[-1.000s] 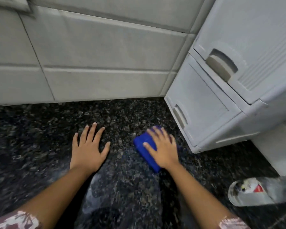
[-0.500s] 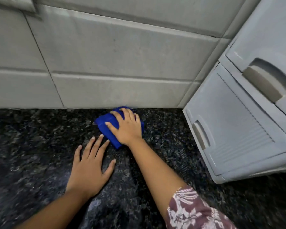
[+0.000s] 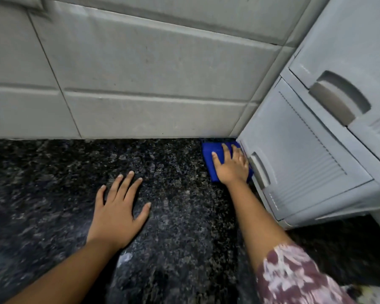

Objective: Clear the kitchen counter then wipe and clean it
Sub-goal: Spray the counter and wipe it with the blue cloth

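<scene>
A folded blue cloth (image 3: 211, 157) lies on the dark speckled granite counter (image 3: 176, 211), pushed into the back corner where the tiled wall meets a grey plastic drawer unit. My right hand (image 3: 232, 166) presses flat on the cloth with straight fingers, its outer edge against the lower drawer front. My left hand (image 3: 119, 211) rests flat on the bare counter to the left, fingers spread, holding nothing. Most of the cloth is hidden under my right hand.
The grey drawer unit (image 3: 305, 154) stands on the counter at the right with two handled drawers. A grey tiled wall (image 3: 140, 84) runs along the back. The counter surface shines wet near my left wrist.
My right hand slid the blue cloth along the wall to the right, from mid-counter into the corner by the drawer unit. My left hand stayed planted on the counter.
</scene>
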